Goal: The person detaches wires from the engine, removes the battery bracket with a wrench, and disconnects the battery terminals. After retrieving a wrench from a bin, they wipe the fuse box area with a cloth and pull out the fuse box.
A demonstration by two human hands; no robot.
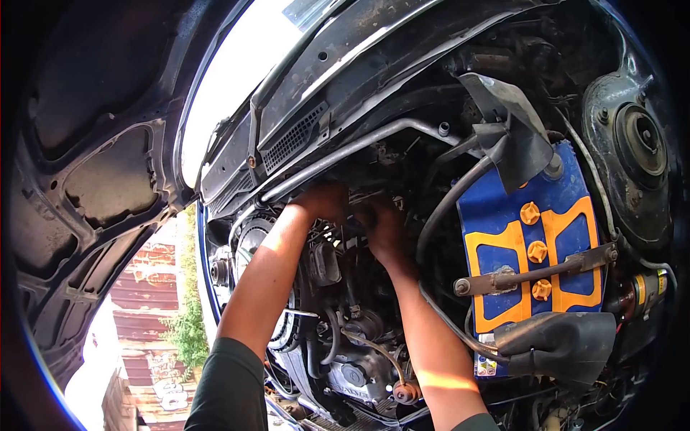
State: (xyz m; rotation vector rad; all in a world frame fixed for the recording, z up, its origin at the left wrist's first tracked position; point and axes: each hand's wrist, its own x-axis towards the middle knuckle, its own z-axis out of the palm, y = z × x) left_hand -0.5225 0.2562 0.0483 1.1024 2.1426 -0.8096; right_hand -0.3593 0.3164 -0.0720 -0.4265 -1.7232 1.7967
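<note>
A raised car hood (86,165), dull grey pressed metal with stamped hollows, fills the left of the view. Beside it the open engine bay (402,93) holds a crowded, grimy engine (345,345) with black hoses and greasy cast-metal parts. At the right sits a rectangular blue battery (535,251) with orange panels and three orange knob-shaped caps, pinned down by a rusty metal strap (535,273); a small label at its near corner is too small to read. A round strut mount (640,140) lies at the far right. A grey metal pipe (345,151) runs across the far side. Both bare arms reach deep into the middle of the bay. The left hand (323,201) and right hand (384,226) meet in shadow just under the pipe, on dark engine parts; whether they grip anything cannot be told.
</note>
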